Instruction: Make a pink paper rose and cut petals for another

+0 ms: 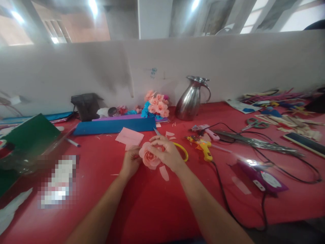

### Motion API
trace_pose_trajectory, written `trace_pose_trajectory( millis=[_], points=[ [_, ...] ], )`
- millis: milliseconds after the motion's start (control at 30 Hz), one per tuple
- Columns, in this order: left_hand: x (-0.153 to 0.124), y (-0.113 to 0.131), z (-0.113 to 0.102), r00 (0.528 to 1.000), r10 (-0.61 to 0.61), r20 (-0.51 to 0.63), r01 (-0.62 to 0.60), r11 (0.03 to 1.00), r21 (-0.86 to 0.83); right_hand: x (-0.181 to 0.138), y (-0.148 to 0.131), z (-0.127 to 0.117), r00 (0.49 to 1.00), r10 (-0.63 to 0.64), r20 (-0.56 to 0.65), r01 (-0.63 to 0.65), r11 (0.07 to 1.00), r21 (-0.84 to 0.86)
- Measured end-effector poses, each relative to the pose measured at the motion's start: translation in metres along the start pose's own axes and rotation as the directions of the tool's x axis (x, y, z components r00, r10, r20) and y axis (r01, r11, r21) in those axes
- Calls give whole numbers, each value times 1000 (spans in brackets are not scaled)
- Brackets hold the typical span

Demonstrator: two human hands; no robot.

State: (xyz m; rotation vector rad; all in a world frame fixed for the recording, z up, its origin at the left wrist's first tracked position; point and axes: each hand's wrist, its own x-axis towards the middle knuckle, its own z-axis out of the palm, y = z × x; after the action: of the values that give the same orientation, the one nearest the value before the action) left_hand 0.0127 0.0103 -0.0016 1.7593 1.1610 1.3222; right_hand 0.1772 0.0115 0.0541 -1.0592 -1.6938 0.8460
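A pink paper rose (149, 156) is held up between my two hands above the red table, its layered petals facing me. My left hand (131, 162) is closed at the flower's left side, its fingertips partly hidden behind the petals. Curved over the right side of the bloom, my right hand (167, 152) has its fingers on the outer petals. A loose pink petal (164, 173) lies just below the flower. Behind the hands are pink paper sheets (130, 136) and yellow-handled scissors (186, 154), partly covered by my right hand.
Right of my hands lie a yellow glue gun (207, 150), a pink glue gun (212, 134), a bundle of wires (259, 142) and a purple power strip (264, 179) with trailing cords. A steel jug (189, 101) and finished paper flowers (159, 105) stand near the wall. Green sheets (33, 132) lie left.
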Motion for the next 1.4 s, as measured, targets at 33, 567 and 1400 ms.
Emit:
trace_pose_trajectory(
  millis=[33,567,1400],
  points=[
    [0,0,0,1000,11,-2,-11,1000,3,0,0,0,1000,11,-7,-11,1000,1],
    [1,4,-1,1000,10,-15,-10,1000,2,0,4,0,998,48,-43,-45,997,70],
    [1,-4,-1,999,8,-54,-8,1000,-11,1,5,2,998,-30,-64,30,1000,-7]
  ],
)
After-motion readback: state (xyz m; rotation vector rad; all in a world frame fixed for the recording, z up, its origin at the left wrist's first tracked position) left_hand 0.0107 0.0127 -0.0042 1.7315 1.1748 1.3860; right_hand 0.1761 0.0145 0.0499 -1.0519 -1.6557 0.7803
